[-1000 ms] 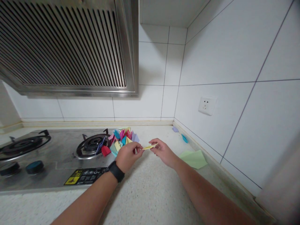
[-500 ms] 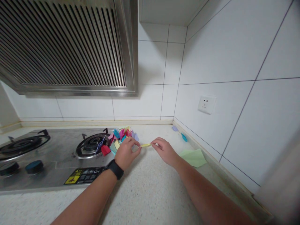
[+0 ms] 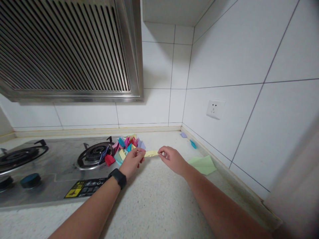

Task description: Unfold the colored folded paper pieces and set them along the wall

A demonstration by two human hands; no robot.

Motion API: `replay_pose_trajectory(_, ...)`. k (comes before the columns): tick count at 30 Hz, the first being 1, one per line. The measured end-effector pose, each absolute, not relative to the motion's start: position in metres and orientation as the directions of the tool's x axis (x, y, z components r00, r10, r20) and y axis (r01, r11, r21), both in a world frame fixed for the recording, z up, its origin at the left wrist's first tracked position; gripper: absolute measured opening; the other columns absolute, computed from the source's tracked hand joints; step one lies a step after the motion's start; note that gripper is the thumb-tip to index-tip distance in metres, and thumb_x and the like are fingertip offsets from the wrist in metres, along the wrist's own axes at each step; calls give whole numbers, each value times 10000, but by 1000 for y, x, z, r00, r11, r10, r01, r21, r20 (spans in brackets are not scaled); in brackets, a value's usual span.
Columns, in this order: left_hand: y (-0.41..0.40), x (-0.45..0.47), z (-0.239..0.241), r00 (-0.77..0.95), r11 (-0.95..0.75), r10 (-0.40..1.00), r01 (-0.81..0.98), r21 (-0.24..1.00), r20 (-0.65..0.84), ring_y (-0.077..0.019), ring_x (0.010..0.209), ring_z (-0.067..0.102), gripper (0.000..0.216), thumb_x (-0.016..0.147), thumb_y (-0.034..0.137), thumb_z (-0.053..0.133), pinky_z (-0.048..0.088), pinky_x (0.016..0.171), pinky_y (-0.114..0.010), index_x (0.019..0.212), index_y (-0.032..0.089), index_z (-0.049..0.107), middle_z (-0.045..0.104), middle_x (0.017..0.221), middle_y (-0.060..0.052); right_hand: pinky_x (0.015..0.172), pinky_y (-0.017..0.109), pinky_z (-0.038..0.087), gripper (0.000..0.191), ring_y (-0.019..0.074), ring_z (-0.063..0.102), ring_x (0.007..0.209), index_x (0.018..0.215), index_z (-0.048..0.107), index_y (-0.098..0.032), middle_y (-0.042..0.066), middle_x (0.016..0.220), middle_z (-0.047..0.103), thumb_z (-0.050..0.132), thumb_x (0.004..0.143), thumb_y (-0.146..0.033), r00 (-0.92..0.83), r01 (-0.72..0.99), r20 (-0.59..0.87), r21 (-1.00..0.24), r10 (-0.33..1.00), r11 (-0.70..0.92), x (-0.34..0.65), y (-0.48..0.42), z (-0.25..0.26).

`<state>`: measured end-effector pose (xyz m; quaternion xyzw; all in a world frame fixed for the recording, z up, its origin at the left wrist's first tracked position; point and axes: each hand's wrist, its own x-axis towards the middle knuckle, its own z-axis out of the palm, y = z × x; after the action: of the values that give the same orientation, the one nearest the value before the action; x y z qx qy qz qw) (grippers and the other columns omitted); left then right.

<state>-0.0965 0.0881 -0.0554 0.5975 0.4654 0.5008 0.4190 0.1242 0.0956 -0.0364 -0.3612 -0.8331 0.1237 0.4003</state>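
Between my two hands a small folded yellow paper (image 3: 151, 153) is stretched sideways over the counter. My left hand (image 3: 133, 160), below a black wristwatch (image 3: 118, 178), pinches its left end. Its right end sits between the thumb and fingers of my right hand (image 3: 171, 160). Just behind and left of my left hand lies a heap of colourful folded papers (image 3: 127, 142), pink, red, blue, yellow and lilac, partly on the stove's edge. A light green paper sheet (image 3: 204, 165) lies right of my right hand, partly behind the forearm.
A gas stove (image 3: 57, 179) with burners fills the left side, under a range hood (image 3: 74, 53). Near the right wall lie a blue folded paper (image 3: 193, 144) and a lilac one (image 3: 183, 135). A socket (image 3: 215, 109) is on the tiled wall.
The yellow paper now shows a wider, flatter face than before. My left hand has turned slightly and moved a little apart from the right. The whole view has shifted slightly.
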Motion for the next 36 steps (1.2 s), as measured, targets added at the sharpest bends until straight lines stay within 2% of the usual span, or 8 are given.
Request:
replay_pose_trajectory(6,86,-97,-52,59,-218,975,116,969,213,-107,577,499,321,783,439,569,333,396,-163,955,169,546,552,726,8,635,264,378,108,130,501,629,916,635,-236,-6,753,614,563,837,-220,-393,570,565,-470,725,675,126,100,-40)
replay_pose_trajectory(13,87,-94,-54,76,-235,971,148,961,225,-98,543,460,268,764,381,572,298,384,-165,904,153,572,536,708,14,625,256,381,97,123,492,647,891,608,-218,12,865,617,539,834,-181,-338,543,627,-479,702,690,127,99,-33)
replay_pose_trajectory(20,90,-96,-53,30,-220,975,135,966,218,-92,534,462,285,783,423,570,296,381,-160,862,149,557,525,705,9,683,269,394,134,140,517,716,855,612,-219,11,827,608,526,814,-124,-488,475,598,-430,636,768,126,93,-31)
replay_pose_trajectory(23,92,-97,-55,-6,-216,976,106,971,218,-91,534,476,334,786,416,580,290,366,-151,997,163,525,519,732,12,693,275,398,143,146,524,722,849,629,-223,11,808,614,554,794,-115,-521,477,579,-412,627,777,127,95,-33)
replay_pose_trajectory(26,92,-97,-57,-43,-216,975,88,972,220,-95,560,502,465,783,424,597,312,369,-151,1150,187,436,529,792,6,721,290,406,129,155,532,741,864,649,-226,19,822,633,567,806,-145,-486,541,573,-397,661,742,133,100,-32)
replay_pose_trajectory(28,91,-97,-59,-25,-209,977,109,972,213,-98,576,509,486,787,441,591,324,379,-156,1172,199,418,527,815,6,773,307,410,141,170,544,803,907,661,-228,29,869,652,567,820,-169,-455,604,557,-380,694,701,142,106,-30)
replay_pose_trajectory(33,88,-95,-64,110,-260,964,228,939,240,-103,596,502,391,818,416,548,349,452,-180,1125,194,451,509,790,20,941,358,362,380,242,489,1096,1195,591,-197,99,1183,606,595,830,-304,-433,800,426,-225,794,557,176,119,-29)
replay_pose_trajectory(36,86,-94,-67,220,-373,925,375,849,309,-114,617,496,280,846,372,510,378,548,-217,1048,177,517,526,754,15,966,378,338,514,286,462,1141,1240,562,-159,142,1229,579,615,804,-427,-346,911,302,-119,888,396,199,127,-30)
